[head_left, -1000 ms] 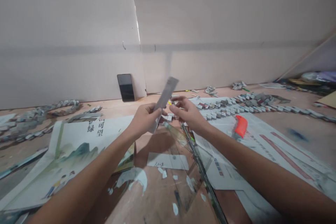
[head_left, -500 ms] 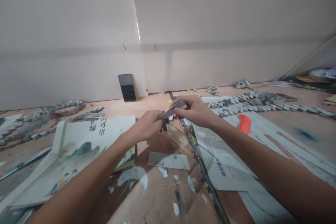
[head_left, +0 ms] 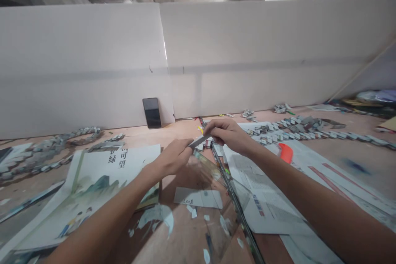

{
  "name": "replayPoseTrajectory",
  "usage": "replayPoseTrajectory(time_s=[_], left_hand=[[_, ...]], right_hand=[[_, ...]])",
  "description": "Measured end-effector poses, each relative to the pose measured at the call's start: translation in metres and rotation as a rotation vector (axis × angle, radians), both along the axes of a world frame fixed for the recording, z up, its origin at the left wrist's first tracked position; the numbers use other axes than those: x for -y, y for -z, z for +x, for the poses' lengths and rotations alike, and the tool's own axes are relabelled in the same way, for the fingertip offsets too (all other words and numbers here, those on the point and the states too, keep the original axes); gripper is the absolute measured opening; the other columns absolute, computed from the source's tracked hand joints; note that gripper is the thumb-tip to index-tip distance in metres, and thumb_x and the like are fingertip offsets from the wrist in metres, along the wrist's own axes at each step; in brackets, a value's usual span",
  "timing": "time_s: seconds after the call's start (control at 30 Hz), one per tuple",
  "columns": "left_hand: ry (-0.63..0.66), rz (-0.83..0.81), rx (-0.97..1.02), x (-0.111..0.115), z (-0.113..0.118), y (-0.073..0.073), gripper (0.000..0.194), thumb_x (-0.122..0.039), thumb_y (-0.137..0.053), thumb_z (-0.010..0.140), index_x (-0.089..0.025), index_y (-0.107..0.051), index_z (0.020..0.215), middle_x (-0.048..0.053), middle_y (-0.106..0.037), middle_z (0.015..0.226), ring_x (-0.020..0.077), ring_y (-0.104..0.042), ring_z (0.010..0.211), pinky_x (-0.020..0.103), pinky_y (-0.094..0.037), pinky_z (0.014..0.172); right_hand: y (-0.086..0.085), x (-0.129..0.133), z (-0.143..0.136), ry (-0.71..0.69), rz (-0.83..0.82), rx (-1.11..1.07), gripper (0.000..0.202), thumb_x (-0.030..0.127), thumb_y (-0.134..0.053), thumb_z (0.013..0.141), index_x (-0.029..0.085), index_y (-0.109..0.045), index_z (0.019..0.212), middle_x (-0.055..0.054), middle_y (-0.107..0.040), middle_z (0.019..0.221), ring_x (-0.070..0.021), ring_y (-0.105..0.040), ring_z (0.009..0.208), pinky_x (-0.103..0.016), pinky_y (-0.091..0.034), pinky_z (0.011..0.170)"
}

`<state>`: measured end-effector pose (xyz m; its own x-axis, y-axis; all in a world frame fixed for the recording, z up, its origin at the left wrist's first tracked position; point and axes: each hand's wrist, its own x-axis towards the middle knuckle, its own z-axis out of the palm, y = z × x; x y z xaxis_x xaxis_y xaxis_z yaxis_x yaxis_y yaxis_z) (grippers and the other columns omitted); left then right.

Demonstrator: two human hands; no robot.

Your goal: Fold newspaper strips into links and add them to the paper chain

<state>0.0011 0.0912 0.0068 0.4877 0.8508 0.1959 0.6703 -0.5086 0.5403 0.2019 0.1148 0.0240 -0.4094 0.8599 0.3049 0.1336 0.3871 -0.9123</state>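
Note:
A narrow folded grey paper strip [head_left: 199, 142] is held between both hands above the middle of the table. Its left end is pinched by my left hand [head_left: 175, 156], and my right hand [head_left: 225, 135] grips the upper right end with bent fingers. Beneath them lie a transparent sheet and a dark-edged strip [head_left: 236, 202] running toward the front. A white paper slip [head_left: 198, 197] rests on the table below my left hand, with small white scraps around it.
A phone [head_left: 152, 113] leans upright on the white wall board. Printed sheets [head_left: 102, 189] lie left, more papers [head_left: 269, 198] right. An orange-red object [head_left: 285, 153] sits on the right papers. Folded-paper chains [head_left: 309, 132] stretch on the right and also the left [head_left: 40, 156].
The view has tilted upward, showing the ceiling beams. The strip in my hands has turned and now looks thinner, seen nearly edge-on. Both hands still hold it.

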Motion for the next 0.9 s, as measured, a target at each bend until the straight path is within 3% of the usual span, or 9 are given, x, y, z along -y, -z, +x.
replayPoseTrajectory(time_s=[0.17,0.3,0.4,0.5,0.6,0.73,0.9], left_hand=[[-0.002,0.020,-0.005,-0.003,-0.002,0.004,0.014,-0.016,-0.036,0.078,-0.019,-0.046,0.068,0.001,-0.055,0.066,0.0170,-0.049,0.063,0.030,-0.033,0.060],[0.019,0.054,0.026,-0.003,-0.002,0.004,0.015,-0.012,-0.035,0.074,-0.019,-0.049,0.073,0.001,-0.055,0.069,0.0173,-0.049,0.065,0.030,-0.034,0.061],[-0.015,0.058,0.037,0.002,0.003,0.001,0.024,-0.013,-0.039,0.073,-0.020,-0.054,0.091,0.001,-0.058,0.074,0.0173,-0.050,0.065,0.029,-0.034,0.059],[-0.066,0.089,0.043,0.010,0.010,-0.003,0.031,-0.023,-0.045,0.079,-0.022,-0.052,0.109,0.003,-0.063,0.079,0.0191,-0.054,0.067,0.030,-0.035,0.059],[-0.117,0.127,0.005,0.016,0.017,-0.005,0.027,-0.033,-0.048,0.082,-0.021,-0.053,0.105,0.005,-0.064,0.080,0.0213,-0.055,0.069,0.031,-0.034,0.059],[-0.136,0.114,-0.013,0.019,0.018,-0.005,0.017,-0.021,-0.043,0.080,-0.020,-0.052,0.094,0.004,-0.061,0.074,0.0204,-0.053,0.066,0.030,-0.032,0.056],[-0.112,0.077,0.062,0.018,0.016,-0.003,0.019,-0.017,-0.034,0.084,-0.020,-0.051,0.091,0.004,-0.059,0.075,0.0196,-0.052,0.068,0.031,-0.036,0.061]], right_hand=[[0.001,-0.004,0.002,-0.034,-0.191,-0.234,0.010,0.017,-0.054,0.070,0.017,-0.062,0.074,0.006,-0.041,0.042,-0.0058,-0.031,0.039,-0.020,-0.020,0.039],[0.002,-0.005,0.001,-0.063,-0.245,-0.329,0.005,0.015,-0.057,0.069,0.018,-0.056,0.072,0.008,-0.038,0.041,-0.0050,-0.029,0.037,-0.019,-0.018,0.038],[0.002,-0.001,-0.004,-0.068,-0.235,-0.295,0.004,0.014,-0.057,0.069,0.018,-0.054,0.069,0.007,-0.039,0.041,-0.0049,-0.031,0.037,-0.019,-0.019,0.038],[0.002,0.005,-0.009,-0.094,-0.289,-0.266,0.004,0.014,-0.056,0.070,0.018,-0.053,0.070,0.007,-0.041,0.042,-0.0052,-0.033,0.037,-0.019,-0.021,0.038],[0.001,0.008,-0.012,-0.107,-0.332,-0.263,0.004,0.014,-0.056,0.070,0.018,-0.053,0.070,0.007,-0.042,0.042,-0.0054,-0.034,0.037,-0.019,-0.023,0.038],[0.001,0.009,-0.012,-0.105,-0.304,-0.225,0.004,0.013,-0.056,0.070,0.017,-0.056,0.071,0.006,-0.045,0.046,-0.0057,-0.037,0.039,-0.019,-0.023,0.039],[0.001,0.009,-0.011,-0.076,-0.240,-0.173,0.012,0.015,-0.057,0.073,0.016,-0.065,0.082,0.007,-0.039,0.046,-0.0053,-0.033,0.041,-0.019,-0.023,0.040]])
